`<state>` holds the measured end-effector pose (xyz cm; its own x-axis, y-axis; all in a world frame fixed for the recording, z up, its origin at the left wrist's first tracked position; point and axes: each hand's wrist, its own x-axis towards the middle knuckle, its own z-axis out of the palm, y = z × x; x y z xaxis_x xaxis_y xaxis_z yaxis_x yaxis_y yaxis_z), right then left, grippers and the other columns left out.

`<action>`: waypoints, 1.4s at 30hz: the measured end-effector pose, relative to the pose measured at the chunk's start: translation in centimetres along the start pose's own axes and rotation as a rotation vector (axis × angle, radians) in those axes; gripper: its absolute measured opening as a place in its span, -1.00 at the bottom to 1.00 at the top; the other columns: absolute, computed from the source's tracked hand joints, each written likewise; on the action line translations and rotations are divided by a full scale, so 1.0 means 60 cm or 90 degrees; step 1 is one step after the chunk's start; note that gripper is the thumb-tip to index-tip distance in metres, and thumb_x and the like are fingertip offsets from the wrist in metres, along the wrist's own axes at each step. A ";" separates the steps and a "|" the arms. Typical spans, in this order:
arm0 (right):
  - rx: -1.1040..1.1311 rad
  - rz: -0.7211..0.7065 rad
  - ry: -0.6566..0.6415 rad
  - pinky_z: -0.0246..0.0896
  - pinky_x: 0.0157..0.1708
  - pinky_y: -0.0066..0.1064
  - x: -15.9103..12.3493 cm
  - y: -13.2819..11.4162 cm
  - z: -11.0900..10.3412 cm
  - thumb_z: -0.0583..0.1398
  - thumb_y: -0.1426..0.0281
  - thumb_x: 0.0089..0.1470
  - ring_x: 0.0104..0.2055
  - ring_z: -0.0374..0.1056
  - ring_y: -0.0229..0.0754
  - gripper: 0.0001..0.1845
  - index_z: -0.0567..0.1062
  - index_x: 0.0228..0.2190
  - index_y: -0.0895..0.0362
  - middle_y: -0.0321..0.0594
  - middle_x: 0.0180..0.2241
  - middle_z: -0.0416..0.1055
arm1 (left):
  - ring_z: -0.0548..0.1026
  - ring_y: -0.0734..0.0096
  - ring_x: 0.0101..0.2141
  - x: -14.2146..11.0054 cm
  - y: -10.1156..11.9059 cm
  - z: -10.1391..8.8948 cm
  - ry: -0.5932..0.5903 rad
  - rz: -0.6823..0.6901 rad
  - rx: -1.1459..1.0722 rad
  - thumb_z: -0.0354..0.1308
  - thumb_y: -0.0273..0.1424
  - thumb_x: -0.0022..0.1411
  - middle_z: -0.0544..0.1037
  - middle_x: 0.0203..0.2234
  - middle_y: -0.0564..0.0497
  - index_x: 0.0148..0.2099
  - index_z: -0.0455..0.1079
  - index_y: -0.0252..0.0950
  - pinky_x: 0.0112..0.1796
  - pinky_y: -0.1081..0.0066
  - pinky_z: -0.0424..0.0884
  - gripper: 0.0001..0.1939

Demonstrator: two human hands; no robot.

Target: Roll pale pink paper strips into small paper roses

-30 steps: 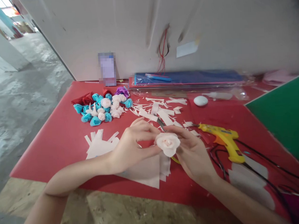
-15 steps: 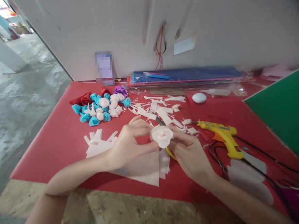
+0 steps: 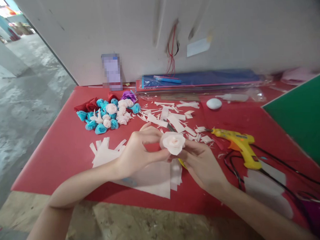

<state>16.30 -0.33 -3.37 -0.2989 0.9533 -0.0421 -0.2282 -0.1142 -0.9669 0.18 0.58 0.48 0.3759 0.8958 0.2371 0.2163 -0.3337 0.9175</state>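
A white paper flower (image 3: 173, 142) with layered petals is held up between both hands over the red table. My left hand (image 3: 142, 148) pinches it from the left, thumb and fingers closed at its edge. From the right, my right hand (image 3: 203, 160) grips it with bent fingers, which hide its underside. Below and behind the hands are scissors (image 3: 182, 163), only part of the yellow handle and dark blade showing. White paper sheets (image 3: 154, 179) lie under my hands, and cut paper scraps (image 3: 176, 122) are scattered just beyond.
Finished blue, white, red and purple paper flowers (image 3: 107, 115) are heaped at the left. A yellow glue gun (image 3: 238, 145) with black cord lies right, near a white egg-shaped object (image 3: 214, 103). A green board (image 3: 301, 122) stands far right; wrapped blue sheets (image 3: 205, 79) line the wall.
The flower has risen slightly and tilted a little between my fingers, its petals looking more spread. Both hands stay in nearly the same place.
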 end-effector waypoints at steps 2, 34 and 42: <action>-0.003 0.000 -0.003 0.26 -0.39 -0.38 0.000 -0.001 0.000 0.28 0.36 -0.13 -0.46 0.32 -0.26 -0.93 0.56 -0.47 0.03 -0.28 -0.49 0.45 | 0.31 0.45 -0.40 -0.001 0.001 0.000 0.000 0.001 -0.010 0.17 -0.55 0.01 0.46 -0.53 0.01 -0.59 0.33 -0.37 -0.28 0.37 0.25 -0.84; 0.042 0.016 0.033 0.30 -0.55 -0.52 -0.003 -0.005 0.007 0.31 0.32 -0.17 -0.57 0.29 -0.36 -0.95 0.57 -0.56 0.02 -0.31 -0.53 0.42 | 0.38 0.46 -0.40 0.001 -0.013 0.004 0.015 -0.013 -0.025 0.16 -0.50 0.04 0.50 -0.53 0.04 -0.53 0.40 -0.34 -0.24 0.36 0.31 -0.89; 0.039 0.032 0.056 0.28 -0.50 -0.55 -0.003 -0.003 0.001 0.28 0.41 -0.13 -0.54 0.32 -0.36 -0.95 0.57 -0.49 0.05 -0.32 -0.57 0.45 | 0.39 0.37 -0.34 0.004 -0.020 0.009 0.030 -0.065 -0.089 0.13 -0.48 0.05 0.49 -0.49 -0.04 -0.45 0.44 -0.36 -0.26 0.34 0.33 -0.91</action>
<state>16.34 -0.53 -3.20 -0.2301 0.9665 -0.1140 -0.2726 -0.1765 -0.9458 0.49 1.06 -0.73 0.3156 0.9366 0.1523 0.1226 -0.1994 0.9722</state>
